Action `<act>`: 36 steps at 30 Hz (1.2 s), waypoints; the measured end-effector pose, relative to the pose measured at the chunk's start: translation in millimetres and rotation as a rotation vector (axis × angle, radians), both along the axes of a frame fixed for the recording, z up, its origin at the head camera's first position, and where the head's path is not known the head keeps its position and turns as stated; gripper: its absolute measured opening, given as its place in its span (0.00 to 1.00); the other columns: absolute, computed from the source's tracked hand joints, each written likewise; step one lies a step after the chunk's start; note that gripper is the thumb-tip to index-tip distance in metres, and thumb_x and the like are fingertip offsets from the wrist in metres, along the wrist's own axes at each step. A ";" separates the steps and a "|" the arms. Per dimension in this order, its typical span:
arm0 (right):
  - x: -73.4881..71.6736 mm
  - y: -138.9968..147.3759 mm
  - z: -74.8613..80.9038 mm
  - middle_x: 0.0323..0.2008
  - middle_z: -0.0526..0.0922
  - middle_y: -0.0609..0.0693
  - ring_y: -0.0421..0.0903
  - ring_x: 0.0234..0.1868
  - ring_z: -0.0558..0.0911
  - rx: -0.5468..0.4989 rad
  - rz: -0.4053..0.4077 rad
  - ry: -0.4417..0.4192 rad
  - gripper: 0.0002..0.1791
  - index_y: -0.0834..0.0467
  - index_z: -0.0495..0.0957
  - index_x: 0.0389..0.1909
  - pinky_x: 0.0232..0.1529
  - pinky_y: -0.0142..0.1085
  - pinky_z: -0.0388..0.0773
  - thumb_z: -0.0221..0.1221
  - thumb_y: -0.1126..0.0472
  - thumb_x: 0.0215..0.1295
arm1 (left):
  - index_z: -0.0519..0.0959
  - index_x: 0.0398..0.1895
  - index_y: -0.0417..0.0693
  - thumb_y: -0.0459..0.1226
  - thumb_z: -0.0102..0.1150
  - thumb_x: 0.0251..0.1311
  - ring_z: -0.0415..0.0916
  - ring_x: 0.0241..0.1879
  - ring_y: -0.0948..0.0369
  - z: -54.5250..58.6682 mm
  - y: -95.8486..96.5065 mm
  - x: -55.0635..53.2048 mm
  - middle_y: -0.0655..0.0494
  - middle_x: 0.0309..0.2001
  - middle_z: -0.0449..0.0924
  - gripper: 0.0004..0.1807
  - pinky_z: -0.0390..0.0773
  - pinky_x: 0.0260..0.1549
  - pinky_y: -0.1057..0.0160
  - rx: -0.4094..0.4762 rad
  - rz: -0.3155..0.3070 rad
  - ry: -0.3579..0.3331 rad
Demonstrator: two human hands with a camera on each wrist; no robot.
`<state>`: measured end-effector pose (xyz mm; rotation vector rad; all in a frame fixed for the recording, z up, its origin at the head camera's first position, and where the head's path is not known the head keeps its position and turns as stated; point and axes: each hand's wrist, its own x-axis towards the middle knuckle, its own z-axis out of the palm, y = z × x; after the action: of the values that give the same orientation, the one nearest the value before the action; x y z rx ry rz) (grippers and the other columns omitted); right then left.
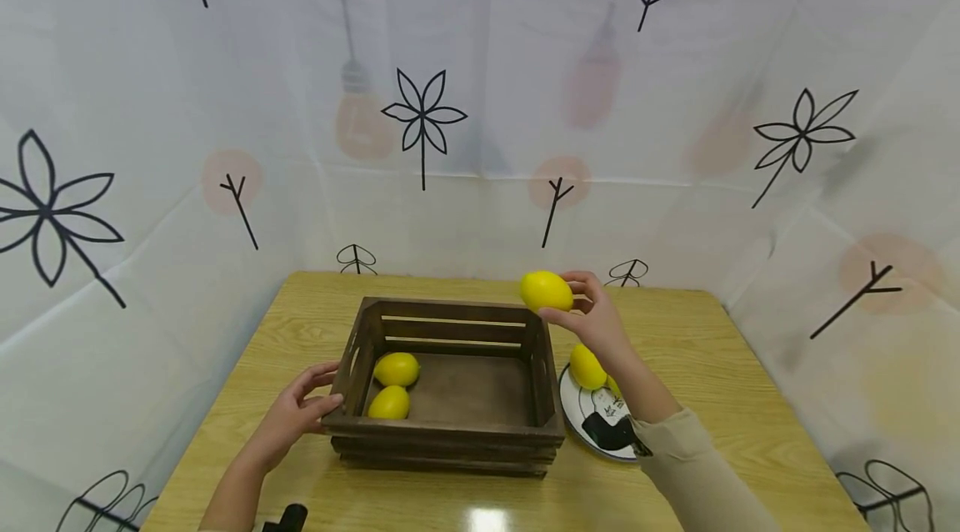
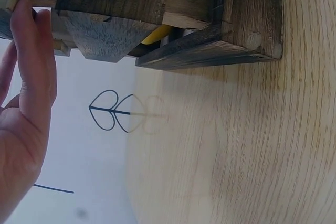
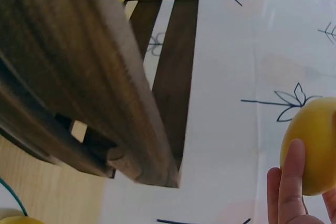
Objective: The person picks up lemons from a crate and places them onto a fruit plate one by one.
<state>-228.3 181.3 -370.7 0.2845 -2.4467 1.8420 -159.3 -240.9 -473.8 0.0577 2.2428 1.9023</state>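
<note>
My right hand (image 1: 596, 319) holds a yellow lemon (image 1: 546, 292) between thumb and fingers, above the crate's back right corner. In the right wrist view this lemon (image 3: 312, 148) is at the right edge, with fingers along its side. My left hand (image 1: 296, 411) touches the left end of a dark wooden slatted crate (image 1: 450, 436), with its fingertips at the rim; the left wrist view shows its fingers (image 2: 34, 61) extended up against the wood. Two lemons, one behind (image 1: 397, 369) and one in front (image 1: 389, 404), lie inside the crate at the left.
A white patterned plate (image 1: 577, 411) stands right of the crate, partly behind my right forearm. On it lies a lemon (image 1: 587, 367), with another mostly hidden beside it. The wood-grain table (image 1: 720, 399) borders a printed white cloth backdrop (image 1: 480, 207).
</note>
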 end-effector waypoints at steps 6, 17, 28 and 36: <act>3.5 13.0 -7.2 0.50 0.67 0.58 0.53 0.44 0.72 0.022 -0.034 -0.027 0.32 0.60 0.63 0.58 0.43 0.40 0.70 0.66 0.58 0.56 | 0.59 0.68 0.46 0.39 0.55 0.64 0.69 0.53 0.43 -1.8 0.7 0.1 0.37 0.63 0.58 0.31 0.75 0.36 0.52 -0.003 -0.006 0.004; 13.1 32.1 -16.9 0.52 0.66 0.58 0.51 0.44 0.71 0.018 -0.069 -0.029 0.32 0.60 0.62 0.61 0.40 0.38 0.72 0.65 0.60 0.57 | 0.58 0.68 0.45 0.39 0.55 0.64 0.71 0.51 0.47 0.6 1.3 0.7 0.36 0.63 0.58 0.31 0.75 0.35 0.53 -0.005 -0.014 0.006; 20.4 51.4 -30.5 0.54 0.65 0.59 0.53 0.46 0.69 0.066 -0.116 -0.069 0.34 0.60 0.61 0.61 0.41 0.37 0.71 0.65 0.56 0.57 | 0.58 0.68 0.47 0.39 0.55 0.64 0.70 0.52 0.44 0.5 1.0 0.2 0.38 0.63 0.58 0.31 0.75 0.36 0.52 -0.007 -0.004 -0.002; 27.0 60.9 -47.3 0.55 0.64 0.60 0.55 0.49 0.69 0.077 -0.154 -0.124 0.37 0.61 0.59 0.62 0.43 0.34 0.71 0.65 0.53 0.57 | 0.57 0.68 0.46 0.40 0.54 0.64 0.71 0.51 0.48 0.6 0.2 -1.0 0.37 0.63 0.57 0.31 0.74 0.36 0.52 -0.009 -0.014 0.003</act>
<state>-201.3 242.1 -418.0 -0.0163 -2.5427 1.7553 -160.3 -240.7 -473.1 0.0749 2.2469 1.8860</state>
